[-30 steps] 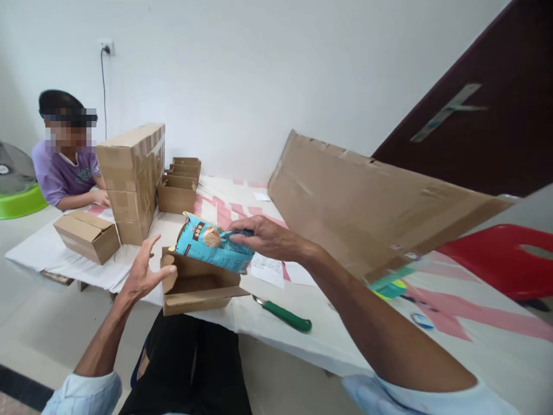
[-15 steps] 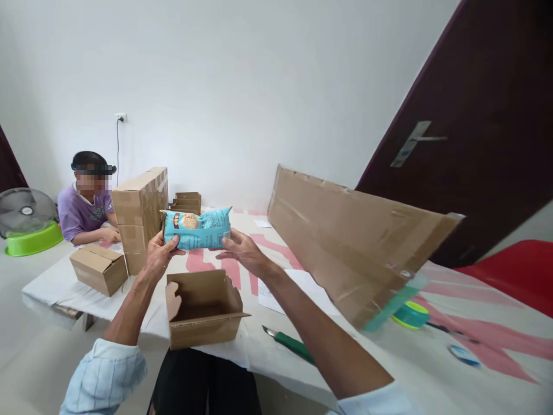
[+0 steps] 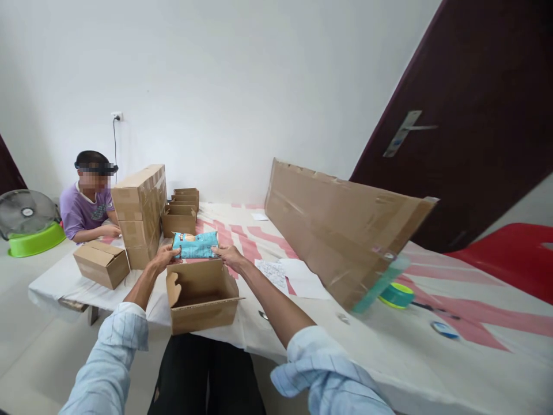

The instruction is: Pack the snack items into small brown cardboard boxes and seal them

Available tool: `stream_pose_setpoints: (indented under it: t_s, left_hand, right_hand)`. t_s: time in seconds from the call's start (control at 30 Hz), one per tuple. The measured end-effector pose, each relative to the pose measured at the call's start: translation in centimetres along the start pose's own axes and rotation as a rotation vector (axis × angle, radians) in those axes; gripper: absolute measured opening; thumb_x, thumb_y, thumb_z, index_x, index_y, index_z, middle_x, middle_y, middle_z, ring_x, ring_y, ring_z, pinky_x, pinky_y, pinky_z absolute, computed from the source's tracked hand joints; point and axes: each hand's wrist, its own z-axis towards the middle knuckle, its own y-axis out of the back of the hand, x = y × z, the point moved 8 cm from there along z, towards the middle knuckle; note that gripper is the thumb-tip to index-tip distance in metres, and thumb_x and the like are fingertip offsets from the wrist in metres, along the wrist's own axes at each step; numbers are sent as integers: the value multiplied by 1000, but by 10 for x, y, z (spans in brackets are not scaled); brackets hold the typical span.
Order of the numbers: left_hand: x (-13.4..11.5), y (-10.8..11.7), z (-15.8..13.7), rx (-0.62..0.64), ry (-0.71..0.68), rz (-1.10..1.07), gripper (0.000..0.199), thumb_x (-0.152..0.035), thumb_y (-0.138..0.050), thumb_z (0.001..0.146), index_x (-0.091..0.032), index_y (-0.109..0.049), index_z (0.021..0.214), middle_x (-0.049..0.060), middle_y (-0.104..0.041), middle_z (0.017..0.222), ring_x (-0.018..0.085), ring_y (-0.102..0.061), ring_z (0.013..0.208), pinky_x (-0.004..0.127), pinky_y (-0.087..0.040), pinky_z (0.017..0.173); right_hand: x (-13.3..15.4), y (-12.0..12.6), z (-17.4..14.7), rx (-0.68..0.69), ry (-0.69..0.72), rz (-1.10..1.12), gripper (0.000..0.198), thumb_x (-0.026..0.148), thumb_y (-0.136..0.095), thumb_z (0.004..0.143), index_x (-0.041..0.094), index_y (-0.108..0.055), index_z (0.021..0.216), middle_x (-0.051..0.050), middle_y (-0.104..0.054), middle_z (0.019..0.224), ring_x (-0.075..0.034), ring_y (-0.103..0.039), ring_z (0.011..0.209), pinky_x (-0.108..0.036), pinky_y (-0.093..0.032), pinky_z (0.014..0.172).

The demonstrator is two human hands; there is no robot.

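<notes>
Blue packet [image 3: 196, 245], pinched at its ends by both hands [image 3: 162, 257] [image 3: 232, 257], isn't in the carton [image 3: 203, 316] (unsealed, table's [image 3: 389, 346] near edge btw).

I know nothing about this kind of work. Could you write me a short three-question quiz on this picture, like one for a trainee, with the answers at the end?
1. True or false: only the left hand is holding the blue packet.
2. Multiple choice: what colour is the base under the fan?
A) red
B) bright green
C) white
3. Fill in the blank: in the picture, the large cardboard piece is to the ____ of the open box by the person's lap.

Key:
1. False; the right hand holds the packet's other end.
2. B.
3. Right.
</notes>
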Motion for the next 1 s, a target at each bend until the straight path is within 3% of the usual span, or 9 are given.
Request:
stream_pose_setpoints:
  t_s: [0.1,0.23,0.3,0.37,0.5,0.6,0.8,1.0]
  left_hand:
    - [8,-2,-1,1,-12,4,34,-37,-70,102,-16,-66,129,10,-70,124,23,-72,102,42,-64,86]
    - [-8,-3,-4,-3,-107,-12,34,-38,-69,103,-16,-66,128,9,-70,122,22,-72,100,41,-64,85]
    - [-28,-1,-4,-12,-175,-21,29,-38,-70,102,-15,-68,119,7,-73,109,18,-72,87,35,-64,76]
    - [-54,1,-5,-18,-257,-37,31,-40,-79,95,-13,-70,106,3,-73,92,14,-69,72,29,-61,67]
    - [-108,-1,-14,-13,-428,-88,54,-52,-98,65,-14,-71,93,0,-72,78,12,-67,61,26,-59,63]
    - [-132,-8,-26,-1,-505,-106,60,-58,-98,60,-15,-72,93,0,-73,77,13,-68,61,26,-59,62]
    - [-146,-20,-43,8,-559,-94,63,-59,-96,61,-14,-72,97,0,-73,75,13,-66,60,27,-59,61]
    - [-142,-17,-41,3,-539,-33,60,-58,-93,66,-15,-73,104,3,-75,84,17,-70,71,29,-60,69]
  right_hand:
    - [-11,-2,0,-10,-2,-22,29,42,-67,104,15,-69,113,-2,-72,99,-13,-69,76,-29,-61,69]
    - [3,-3,-3,-18,83,-12,38,51,-84,87,15,-72,91,-1,-71,74,-14,-66,61,-26,-56,58]
    - [26,-2,-5,-20,161,4,42,54,-91,74,17,-72,84,-3,-72,69,-16,-68,62,-27,-56,57]
    - [55,2,-7,-25,256,20,46,56,-92,69,19,-74,87,-5,-77,76,-19,-73,70,-28,-58,61]
    - [113,12,-19,-42,427,33,51,59,-90,68,21,-77,100,-7,-81,99,-21,-75,88,-30,-61,70]
    - [140,16,-31,-47,498,31,50,59,-89,69,22,-78,102,-7,-81,103,-22,-75,92,-31,-62,73]
    - [153,17,-47,-48,538,24,50,60,-88,70,22,-77,101,-6,-81,99,-23,-75,91,-33,-62,74]
    - [147,20,-49,-25,517,21,51,58,-89,70,21,-76,103,-7,-80,101,-26,-74,96,-36,-61,78]
